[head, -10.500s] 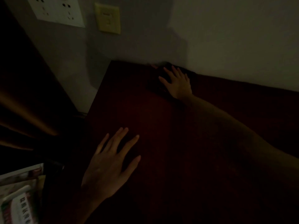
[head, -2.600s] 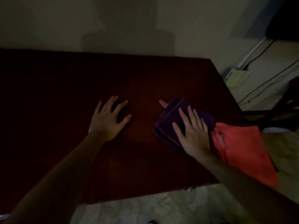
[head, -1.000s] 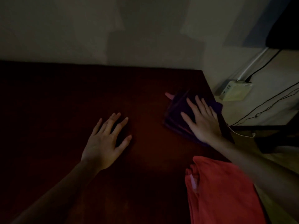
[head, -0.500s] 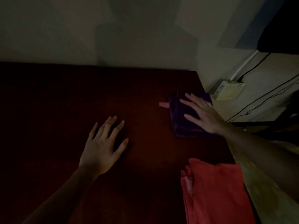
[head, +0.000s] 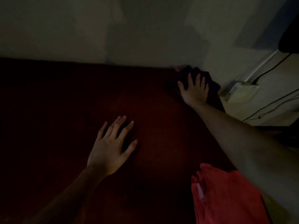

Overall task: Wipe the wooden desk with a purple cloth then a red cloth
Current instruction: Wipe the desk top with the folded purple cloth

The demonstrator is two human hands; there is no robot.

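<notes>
The scene is dim. The dark wooden desk point(head: 64, 110) fills the left and centre of the head view. My right hand point(head: 194, 91) presses flat with spread fingers on the folded purple cloth point(head: 212, 84) at the desk's far right corner, against the wall. My left hand point(head: 110, 149) rests flat on the desk's middle, fingers spread, holding nothing. The folded red cloth point(head: 226, 199) lies at the near right edge of the desk, partly under my right forearm.
A pale wall runs along the desk's far edge. Right of the desk, on the floor, lie a white power strip point(head: 237, 91) and black cables point(head: 275, 109). A dark object point(head: 291, 34) sits at the upper right.
My right hand has pushed the purple cloth away from me, from mid-right of the desk into the far right corner by the wall. My left hand stays flat in place.
</notes>
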